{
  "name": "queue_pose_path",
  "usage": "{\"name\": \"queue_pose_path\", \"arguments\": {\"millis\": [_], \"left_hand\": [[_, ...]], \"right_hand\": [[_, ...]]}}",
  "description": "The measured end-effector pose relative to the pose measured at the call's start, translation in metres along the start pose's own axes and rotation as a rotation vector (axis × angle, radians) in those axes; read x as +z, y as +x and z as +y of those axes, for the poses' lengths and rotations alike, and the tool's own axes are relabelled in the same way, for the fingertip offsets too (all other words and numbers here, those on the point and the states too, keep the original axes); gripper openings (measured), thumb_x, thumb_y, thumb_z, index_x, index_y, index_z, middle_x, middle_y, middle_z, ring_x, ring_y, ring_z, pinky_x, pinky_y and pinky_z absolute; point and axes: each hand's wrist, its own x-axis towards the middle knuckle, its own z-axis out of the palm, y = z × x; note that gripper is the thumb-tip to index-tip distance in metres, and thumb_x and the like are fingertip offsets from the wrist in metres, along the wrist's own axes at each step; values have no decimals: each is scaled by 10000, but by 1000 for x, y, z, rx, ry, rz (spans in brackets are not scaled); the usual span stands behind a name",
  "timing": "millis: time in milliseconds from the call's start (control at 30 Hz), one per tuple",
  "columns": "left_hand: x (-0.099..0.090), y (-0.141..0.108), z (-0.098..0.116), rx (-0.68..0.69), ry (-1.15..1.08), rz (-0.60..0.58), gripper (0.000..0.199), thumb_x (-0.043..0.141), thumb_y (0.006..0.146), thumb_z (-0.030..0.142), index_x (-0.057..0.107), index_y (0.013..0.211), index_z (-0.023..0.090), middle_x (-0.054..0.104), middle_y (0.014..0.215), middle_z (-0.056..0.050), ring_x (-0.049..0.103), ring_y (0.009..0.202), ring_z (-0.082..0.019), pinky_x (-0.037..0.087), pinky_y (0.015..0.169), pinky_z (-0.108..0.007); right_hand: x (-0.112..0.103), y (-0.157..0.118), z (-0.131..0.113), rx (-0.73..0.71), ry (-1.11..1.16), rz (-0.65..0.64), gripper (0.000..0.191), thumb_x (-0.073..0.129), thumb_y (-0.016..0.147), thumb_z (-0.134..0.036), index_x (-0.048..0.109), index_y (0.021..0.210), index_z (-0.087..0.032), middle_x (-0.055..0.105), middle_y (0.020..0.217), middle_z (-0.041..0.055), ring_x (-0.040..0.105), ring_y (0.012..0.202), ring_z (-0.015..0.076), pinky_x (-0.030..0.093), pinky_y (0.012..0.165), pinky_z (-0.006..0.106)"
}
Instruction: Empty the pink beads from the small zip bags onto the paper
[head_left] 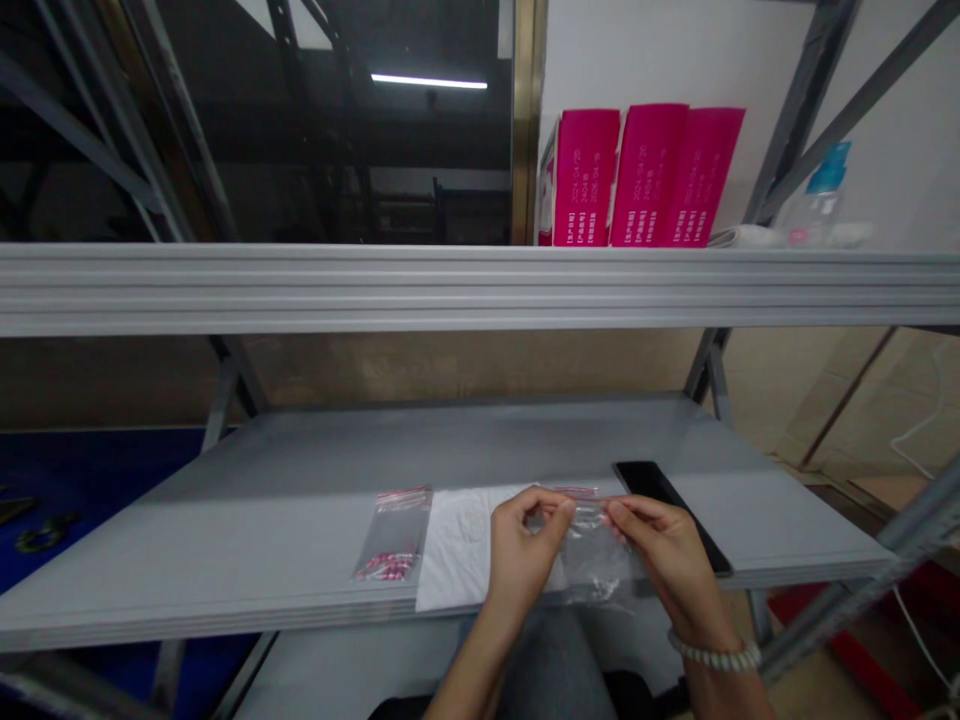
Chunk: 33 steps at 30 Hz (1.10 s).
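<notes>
Two hands are at work here. The left hand (525,550) and the right hand (667,545) are close together, and each one pinches the top of one clear plastic bag (596,560) between thumb and fingers. The grip is narrow and both hands are holding. The right wrist has one bracelet of white beads (716,655).

The clear plastic bag hangs just over the front of a grey shelf (450,440), between the two hands. It is soft and shiny, with a thin red strip (576,491) along its top. Some tiny silver bits (600,590) sit at the bottom, but they are too small and blurry to tell what they are.

One white sheet (454,550) lies on the shelf, right under the left hand. Just left of it lies one more bag (394,535), with pink bits (386,567) at its bottom. One black phone (660,490) lies near the right hand, partly behind it.

Up on the higher shelf (450,290) stand three pink boxes (649,175) with white writing. Beside them, to the right, is one clear bottle (817,200) with a blue top.
</notes>
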Motion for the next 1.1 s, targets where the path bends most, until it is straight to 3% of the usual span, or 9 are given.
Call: {"name": "queue_pose_path", "arguments": {"millis": [200, 333, 433, 567, 667, 800, 900, 1000, 1100], "left_hand": [[17, 33, -25, -41, 138, 5, 129, 604, 800, 174, 720, 751, 146, 766, 721, -64, 701, 675, -184, 516, 633, -254], [15, 39, -32, -39, 286, -6, 107, 636, 764, 161, 744, 760, 157, 772, 707, -66, 703, 648, -197, 507, 627, -267], [-1, 32, -27, -4, 392, 49, 213, 633, 766, 195, 750, 941, 158, 786, 820, -87, 696, 685, -227, 509, 698, -329], [-45, 7, -24, 65, 467, 151, 317, 513, 853, 296, 720, 1045, 152, 771, 937, -108, 683, 752, -246, 502, 787, -392], [-88, -14, -32, 155, 541, 258, 306, 462, 843, 268, 721, 972, 169, 764, 958, -97, 683, 846, -261, 496, 842, -418], [-141, -36, -48, 228, 747, 356, 337, 453, 767, 161, 700, 996, 169, 739, 983, -99, 646, 937, -292, 497, 848, -451], [-166, -43, -55, 172, 861, 284, 356, 477, 745, 153, 685, 1034, 161, 723, 1026, -110, 625, 959, -312, 492, 861, -484], [-178, -47, -59, 125, 871, 171, 252, 481, 804, 190, 696, 933, 181, 727, 988, -100, 629, 927, -302, 497, 850, -478], [-179, -47, -62, 116, 812, 181, 211, 482, 848, 225, 689, 848, 191, 732, 890, -83, 640, 859, -282, 507, 811, -453]], "right_hand": [[4, 36, 22, -21, -119, 9, 368, 730, 654, -478, 771, 717, -118, 665, 552, 47, 540, 494, 158, 417, 499, 280], [4, 49, 35, -45, -250, 15, 362, 708, 634, -453, 760, 789, -130, 706, 633, 75, 619, 568, 209, 479, 556, 310], [-1, 50, 37, -94, -382, 51, 359, 693, 644, -457, 749, 801, -140, 708, 691, 103, 629, 633, 252, 503, 645, 374], [1, 34, 26, -201, -516, 150, 457, 566, 785, -453, 718, 983, -71, 671, 920, 191, 595, 865, 329, 435, 862, 498], [33, 9, 13, -353, -566, 85, 381, 442, 883, -298, 686, 1072, -73, 651, 1022, 187, 560, 979, 318, 407, 930, 493], [112, -29, 2, -553, -592, -347, 467, 374, 795, 17, 683, 1097, -161, 651, 1034, 108, 533, 1018, 257, 439, 932, 423], [164, -48, 3, -598, -684, -507, 513, 393, 805, 44, 641, 1192, -185, 624, 1149, 113, 509, 1065, 276, 449, 924, 443], [187, -56, 10, -602, -757, -564, 449, 409, 821, 32, 660, 1127, -178, 615, 1174, 129, 505, 1077, 307, 450, 909, 480], [186, -59, 17, -556, -659, -545, 462, 397, 795, 57, 679, 1069, -186, 616, 1147, 118, 507, 1086, 292, 437, 935, 469]]}}
